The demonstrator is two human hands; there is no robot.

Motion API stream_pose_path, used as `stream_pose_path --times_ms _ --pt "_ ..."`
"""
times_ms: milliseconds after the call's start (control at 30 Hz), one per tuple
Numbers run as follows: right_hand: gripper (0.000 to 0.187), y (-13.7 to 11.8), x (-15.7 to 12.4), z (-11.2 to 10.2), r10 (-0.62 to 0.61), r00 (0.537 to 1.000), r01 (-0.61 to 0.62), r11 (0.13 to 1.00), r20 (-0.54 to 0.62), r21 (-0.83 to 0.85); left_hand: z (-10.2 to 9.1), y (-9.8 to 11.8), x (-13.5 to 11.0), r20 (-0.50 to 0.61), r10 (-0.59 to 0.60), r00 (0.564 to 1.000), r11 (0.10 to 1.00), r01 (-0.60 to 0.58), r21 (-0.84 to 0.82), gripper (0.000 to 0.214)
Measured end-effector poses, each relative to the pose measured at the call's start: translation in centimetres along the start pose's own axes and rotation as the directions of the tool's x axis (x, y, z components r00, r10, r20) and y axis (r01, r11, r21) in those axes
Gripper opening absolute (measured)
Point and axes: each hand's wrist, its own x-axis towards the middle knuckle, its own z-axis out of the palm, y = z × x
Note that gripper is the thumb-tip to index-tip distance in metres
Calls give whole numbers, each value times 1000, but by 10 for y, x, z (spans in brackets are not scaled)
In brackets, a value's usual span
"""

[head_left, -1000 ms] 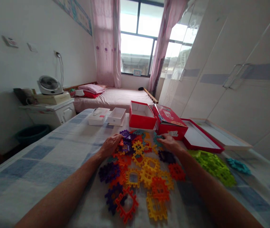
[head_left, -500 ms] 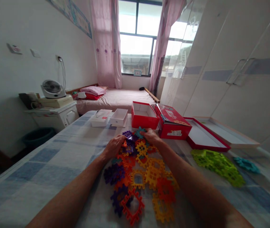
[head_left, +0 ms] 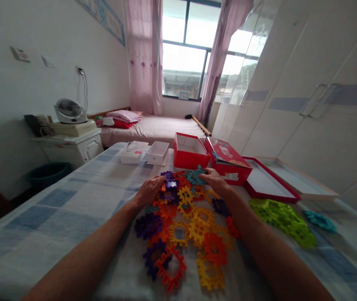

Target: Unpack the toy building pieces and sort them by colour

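In the head view, my right hand [head_left: 214, 180] pinches a teal interlocking building piece [head_left: 195, 175] with toothed edges, at the far right of a mixed pile. My left hand [head_left: 149, 190] is at the pile's far left, its fingers curled against the edge of a purple interlocking piece [head_left: 167, 175]; the fingertips are partly hidden. Between and below my hands lie several yellow pieces [head_left: 201, 228], orange pieces [head_left: 215, 248] and other purple pieces [head_left: 149, 225]. A red-orange frame-shaped piece [head_left: 171, 269] is nearest to me.
Lime-green pieces [head_left: 281, 221] are heaped at right, beside a teal stack [head_left: 319, 220]. Behind the pile stand an open red box [head_left: 191, 159], a red printed box [head_left: 228, 161], white boxes [head_left: 157, 153] and a shallow red-edged lid [head_left: 269, 179].
My right hand has moved slightly right with the teal piece, showing more of the purple and orange pieces near its forearm. My left hand has shifted slightly left. The view has shifted a little.
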Motion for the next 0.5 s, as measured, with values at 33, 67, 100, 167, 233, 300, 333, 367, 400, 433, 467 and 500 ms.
stream_pose_path --times_ms 33,67,100,167,233,300,333,367,400,433,467,500 --pt "18 1 3 2 23 999 -23 1000 22 -13 0 0 0 -1 -4 1000 1000 4 2 49" --pt "15 1 6 5 46 998 -45 999 44 -27 0 -1 0 0 -8 1000 1000 8 2 49" --pt "14 2 10 8 67 996 -65 997 64 -42 0 -1 0 1 -10 1000 1000 10 3 49" --pt "13 2 16 12 106 990 -100 993 93 -69 0 -2 0 2 -12 1000 1000 12 6 49" --pt "14 2 21 14 138 984 -128 988 116 -89 0 -2 0 -3 -14 1000 1000 14 10 48" --pt "13 3 25 14 162 977 -149 984 138 -100 0 -2 0 -6 -16 1000 1000 16 12 49" --pt "13 4 26 13 171 974 -158 982 149 -101 0 -2 0 -4 -18 1000 1000 18 11 49" --pt "14 4 27 13 179 971 -164 981 160 -100 0 -2 0 -6 -22 1000 1000 22 10 49" --pt "14 5 27 12 184 968 -169 981 170 -96 0 -2 0 -7 -26 1000 1000 26 10 49" --pt "15 5 27 12 187 966 -173 981 181 -91 0 -2 0 -7 -27 1000 1000 28 13 50" --pt "15 6 27 11 187 963 -174 981 192 -85 1 -2 0 -6 -23 1000 1000 23 18 50" --pt "16 7 27 11 185 962 -173 982 200 -80 1 -2 0 -4 -10 1000 1000 10 25 50"
